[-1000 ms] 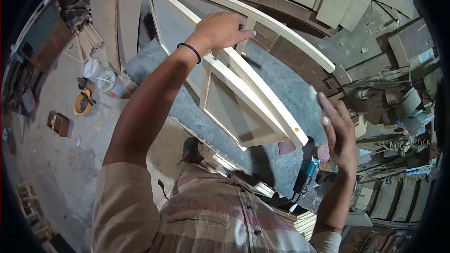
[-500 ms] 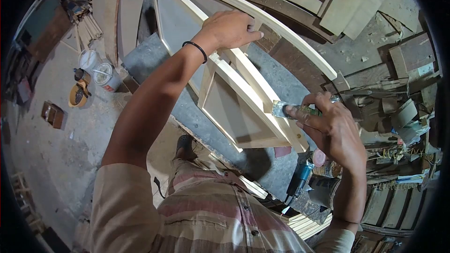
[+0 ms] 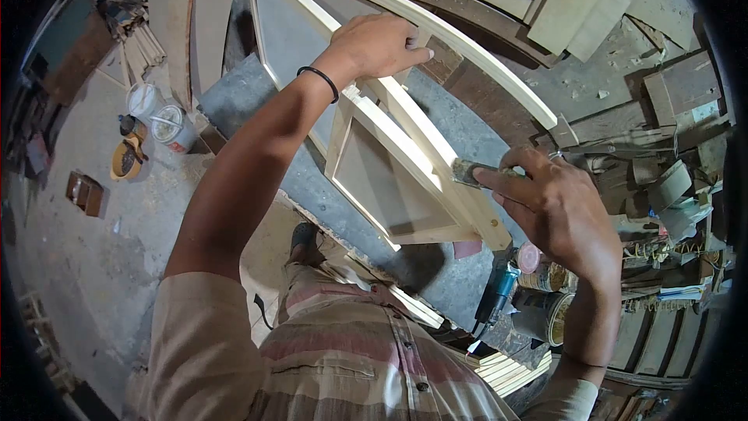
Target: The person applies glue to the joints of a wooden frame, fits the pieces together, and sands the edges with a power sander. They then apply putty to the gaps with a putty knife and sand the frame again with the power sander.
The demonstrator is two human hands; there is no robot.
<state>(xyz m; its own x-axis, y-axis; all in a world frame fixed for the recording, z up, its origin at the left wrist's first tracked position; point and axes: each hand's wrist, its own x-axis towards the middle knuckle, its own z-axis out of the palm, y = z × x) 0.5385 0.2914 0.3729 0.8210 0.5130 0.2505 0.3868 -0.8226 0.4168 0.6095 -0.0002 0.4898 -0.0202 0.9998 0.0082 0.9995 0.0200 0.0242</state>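
Note:
A pale wooden frame with grey panels set into it lies over a grey-topped bench. My left hand is closed over its middle rails, thumb pointing right and the other fingers mostly hidden. In my right hand is a short, flat-ended scraper, its dirty blade against the side of a rail near the frame's lower right end. My fingers cover most of the scraper's handle. Beyond both hands, a long curved wooden strip arches along the frame's far side.
A blue-and-black power tool lies at the bench's lower right, beside a tub with a pink lid. White buckets and a yellow bowl stand on the left floor. Wooden boards lie at upper right.
My right hand has turned, so the scraper's blade now shows its dark edge side and sits slightly higher along the rail. My left hand keeps its hold on the frame.

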